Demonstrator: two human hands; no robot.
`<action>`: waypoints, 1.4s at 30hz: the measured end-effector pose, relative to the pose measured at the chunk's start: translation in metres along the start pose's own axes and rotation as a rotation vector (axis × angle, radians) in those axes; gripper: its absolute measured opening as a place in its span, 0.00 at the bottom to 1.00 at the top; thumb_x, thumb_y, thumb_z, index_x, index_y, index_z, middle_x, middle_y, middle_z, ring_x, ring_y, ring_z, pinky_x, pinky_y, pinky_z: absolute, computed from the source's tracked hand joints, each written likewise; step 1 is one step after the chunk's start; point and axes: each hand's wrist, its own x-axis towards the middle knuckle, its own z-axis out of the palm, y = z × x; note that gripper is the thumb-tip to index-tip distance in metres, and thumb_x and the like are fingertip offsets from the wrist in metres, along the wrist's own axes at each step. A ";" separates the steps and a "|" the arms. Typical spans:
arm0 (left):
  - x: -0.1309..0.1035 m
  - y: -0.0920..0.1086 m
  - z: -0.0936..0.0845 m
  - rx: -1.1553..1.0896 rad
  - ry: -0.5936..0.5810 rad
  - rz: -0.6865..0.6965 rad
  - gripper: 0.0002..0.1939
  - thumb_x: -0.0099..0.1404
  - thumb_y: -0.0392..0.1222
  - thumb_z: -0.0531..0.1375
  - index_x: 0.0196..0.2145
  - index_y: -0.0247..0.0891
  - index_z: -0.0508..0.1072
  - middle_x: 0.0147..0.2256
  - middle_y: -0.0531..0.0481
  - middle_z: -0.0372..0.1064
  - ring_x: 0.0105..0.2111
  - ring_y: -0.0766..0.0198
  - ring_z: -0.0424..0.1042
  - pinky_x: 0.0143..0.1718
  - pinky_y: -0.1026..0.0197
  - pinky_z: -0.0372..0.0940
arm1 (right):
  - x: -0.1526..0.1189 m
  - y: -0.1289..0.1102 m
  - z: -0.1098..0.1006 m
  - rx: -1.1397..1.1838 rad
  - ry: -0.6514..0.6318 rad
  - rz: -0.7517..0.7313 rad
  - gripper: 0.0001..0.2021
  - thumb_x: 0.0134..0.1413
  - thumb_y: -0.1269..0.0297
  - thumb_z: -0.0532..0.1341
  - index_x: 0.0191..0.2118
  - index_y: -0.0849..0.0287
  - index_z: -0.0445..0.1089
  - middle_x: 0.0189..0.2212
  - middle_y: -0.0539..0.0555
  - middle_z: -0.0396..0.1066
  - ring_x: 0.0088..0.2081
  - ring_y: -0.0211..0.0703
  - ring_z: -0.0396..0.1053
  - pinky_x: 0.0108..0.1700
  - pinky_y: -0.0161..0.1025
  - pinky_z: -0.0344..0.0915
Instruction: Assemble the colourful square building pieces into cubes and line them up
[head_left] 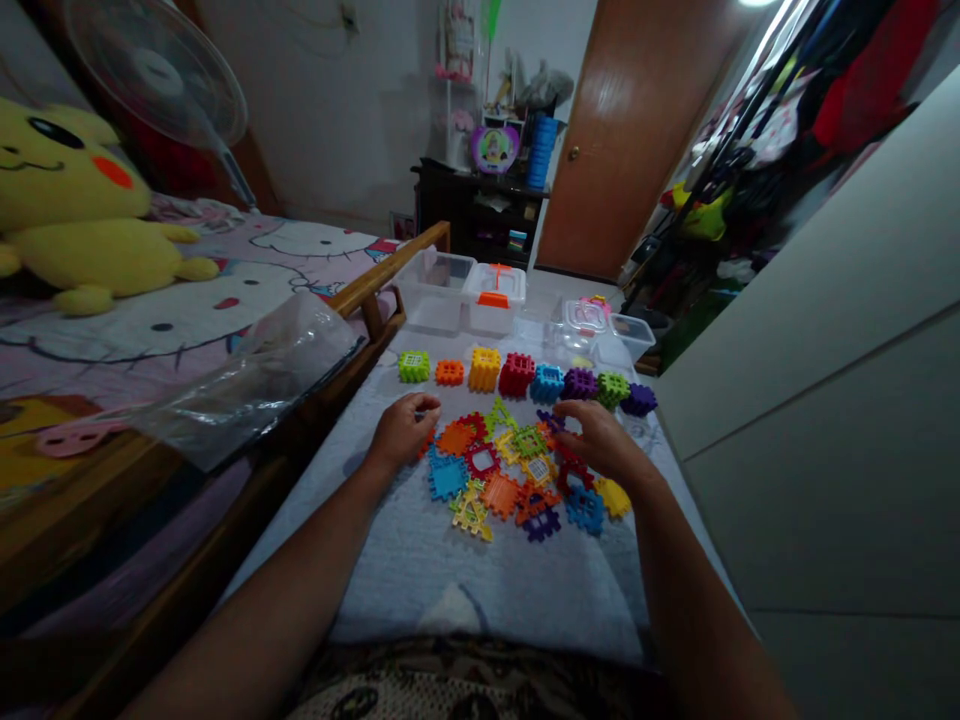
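Note:
Colourful interlocking plastic pieces lie in a loose pile on a light blue cloth (pixel 405 580), among them a blue piece (pixel 448 476), an orange piece (pixel 501 494) and a yellow piece (pixel 613 497). Behind the pile runs a row of stacks sorted by colour, with a yellow stack (pixel 485 370), a dark red stack (pixel 517 375) and a light blue stack (pixel 547 383). My left hand (pixel 405 428) is at the pile's left edge, fingers curled, its grip partly hidden. Over the right side of the pile is my right hand (pixel 600 440), thumb and fingers apart, holding nothing visible.
Clear plastic boxes, one an orange-latched box (pixel 495 300), stand beyond the row. To the left, a wooden bed rail (pixel 390 268) borders a bed with a clear plastic bag (pixel 255 380) and a yellow plush toy (pixel 90 210). A white cabinet (pixel 825 400) is at right.

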 end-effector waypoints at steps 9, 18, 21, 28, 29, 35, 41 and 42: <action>0.000 -0.010 0.005 -0.031 0.033 0.004 0.15 0.59 0.48 0.58 0.37 0.37 0.76 0.39 0.45 0.76 0.37 0.57 0.74 0.44 0.55 0.69 | -0.005 -0.026 0.046 -0.069 -0.116 -0.013 0.17 0.54 0.73 0.60 0.50 0.56 0.72 0.52 0.57 0.74 0.53 0.55 0.64 0.54 0.50 0.57; -0.003 -0.009 0.005 -0.087 -0.020 0.026 0.15 0.61 0.48 0.57 0.39 0.38 0.77 0.40 0.45 0.77 0.36 0.58 0.74 0.42 0.56 0.69 | -0.007 -0.008 0.048 0.322 0.118 0.111 0.17 0.60 0.66 0.55 0.52 0.60 0.70 0.33 0.54 0.75 0.35 0.44 0.70 0.39 0.40 0.64; -0.003 -0.009 0.005 -0.094 -0.023 0.032 0.15 0.61 0.49 0.57 0.39 0.38 0.77 0.39 0.46 0.77 0.37 0.58 0.74 0.43 0.56 0.69 | -0.011 -0.009 0.049 0.469 0.080 0.159 0.21 0.59 0.61 0.56 0.57 0.60 0.65 0.23 0.46 0.68 0.24 0.40 0.65 0.29 0.36 0.60; -0.003 -0.009 0.006 -0.094 -0.039 0.019 0.15 0.60 0.49 0.58 0.39 0.38 0.77 0.39 0.47 0.77 0.36 0.58 0.74 0.43 0.56 0.69 | -0.010 0.003 0.044 0.276 0.339 0.096 0.15 0.57 0.62 0.58 0.48 0.59 0.73 0.43 0.59 0.73 0.40 0.47 0.70 0.45 0.45 0.67; -0.003 -0.009 0.005 -0.092 -0.039 0.019 0.15 0.59 0.49 0.58 0.39 0.38 0.77 0.38 0.47 0.77 0.37 0.57 0.74 0.43 0.56 0.69 | -0.010 0.010 0.042 0.236 0.394 0.119 0.15 0.57 0.63 0.56 0.47 0.59 0.73 0.44 0.60 0.73 0.42 0.48 0.70 0.47 0.47 0.67; -0.002 -0.009 0.006 -0.085 -0.048 0.014 0.15 0.59 0.49 0.58 0.39 0.38 0.77 0.38 0.46 0.77 0.38 0.56 0.75 0.44 0.55 0.69 | -0.020 0.050 0.031 0.105 0.325 0.344 0.17 0.54 0.71 0.53 0.44 0.61 0.75 0.42 0.62 0.75 0.45 0.51 0.71 0.52 0.49 0.65; -0.003 -0.007 0.006 -0.061 -0.052 0.026 0.15 0.60 0.50 0.57 0.38 0.38 0.76 0.38 0.46 0.77 0.38 0.56 0.75 0.44 0.55 0.69 | -0.028 0.062 0.030 0.015 0.049 0.331 0.20 0.50 0.75 0.56 0.48 0.62 0.75 0.47 0.61 0.74 0.49 0.51 0.70 0.54 0.46 0.63; -0.003 -0.006 0.005 -0.055 -0.051 0.029 0.15 0.60 0.50 0.57 0.38 0.38 0.76 0.38 0.46 0.77 0.38 0.56 0.75 0.44 0.55 0.69 | -0.028 0.062 0.030 -0.021 0.017 0.317 0.20 0.48 0.76 0.57 0.48 0.61 0.75 0.47 0.61 0.74 0.49 0.51 0.70 0.53 0.45 0.63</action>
